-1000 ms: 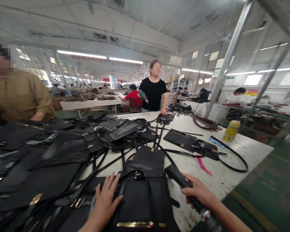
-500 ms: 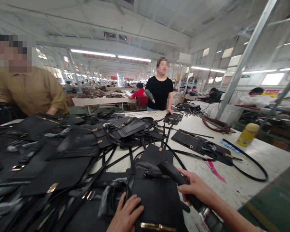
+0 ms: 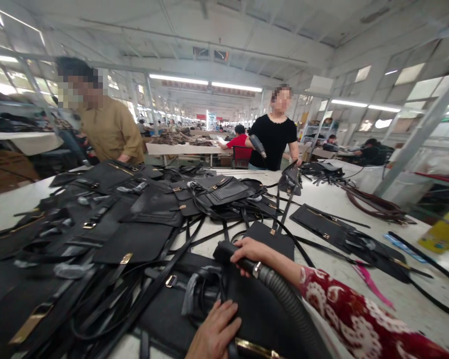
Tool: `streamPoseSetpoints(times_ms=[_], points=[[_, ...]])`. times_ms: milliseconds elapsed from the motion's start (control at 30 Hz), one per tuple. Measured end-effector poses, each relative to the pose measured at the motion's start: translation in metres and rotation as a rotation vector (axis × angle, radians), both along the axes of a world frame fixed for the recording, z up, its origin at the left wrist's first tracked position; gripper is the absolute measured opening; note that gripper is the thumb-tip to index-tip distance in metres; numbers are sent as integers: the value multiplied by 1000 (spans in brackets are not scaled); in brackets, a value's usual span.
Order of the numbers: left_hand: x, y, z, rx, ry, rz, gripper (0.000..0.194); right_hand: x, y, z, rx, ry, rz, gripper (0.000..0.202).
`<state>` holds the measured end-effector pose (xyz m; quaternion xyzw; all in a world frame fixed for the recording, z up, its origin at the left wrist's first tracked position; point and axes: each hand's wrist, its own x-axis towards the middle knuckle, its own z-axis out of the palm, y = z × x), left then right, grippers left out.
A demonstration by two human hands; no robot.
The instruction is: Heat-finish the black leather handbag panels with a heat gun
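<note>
A black bag (image 3: pixel 262 309) with a gold zip lies flat in front of me. My left hand (image 3: pixel 217 326) rests on it with the fingers spread, beside the grey plastic wrapping (image 3: pixel 200 294) around its handles. Wrapped round a black nozzle (image 3: pixel 224 251), my right hand (image 3: pixel 249 253) holds it over the bag's upper part. A ribbed grey hose (image 3: pixel 288 294) runs from the nozzle toward the lower right, under my red patterned sleeve.
Black bags (image 3: pixel 138 242) with straps are heaped across the left and middle of the white table (image 3: pixel 430 299). A yellow bottle (image 3: pixel 441 232) and pink ribbon (image 3: pixel 372 284) are at right. Opposite, one person (image 3: pixel 273 139) handles a bag near a heat gun (image 3: pixel 258 146); another person (image 3: pixel 110 129) stands left.
The view has turned left. My right hand has moved the nozzle up and left across the bag, bringing the hose into view. The person opposite has lifted a small bag.
</note>
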<state>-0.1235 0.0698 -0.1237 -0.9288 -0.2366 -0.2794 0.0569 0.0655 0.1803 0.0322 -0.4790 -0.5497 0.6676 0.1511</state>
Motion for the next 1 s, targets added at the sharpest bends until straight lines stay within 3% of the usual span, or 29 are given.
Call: streamPoseSetpoints(times_ms=[133,233,300,433,500,600,667,767,833,933,1000], points=[[0,-3,5,-51,26,11,42,11,5,15,73,4,-42,23],[2,-7,14,-149,60,15,44,33,-13,23,-3,-23,66,26],[3,-10,24,-220,59,14,48,38,-22,20,-62,-53,116,24],[5,-17,43,-320,27,26,56,14,-15,-1,-63,-98,72,15],[4,-19,46,-316,3,15,50,-4,-2,-7,-25,-115,28,12],[0,-23,45,-339,-76,89,25,-14,12,-3,73,-118,-56,15],[-3,-27,44,-370,-125,161,21,-3,10,7,150,-96,-114,21],[-8,-32,51,-422,-152,156,30,27,-13,21,208,-55,-157,40],[-11,-30,64,-519,-173,122,39,45,-40,24,203,-39,-157,56],[-15,-16,93,-702,-203,132,47,57,-85,13,189,-21,-184,71],[-13,4,113,-743,-204,195,42,58,-109,1,166,-3,-230,73]])
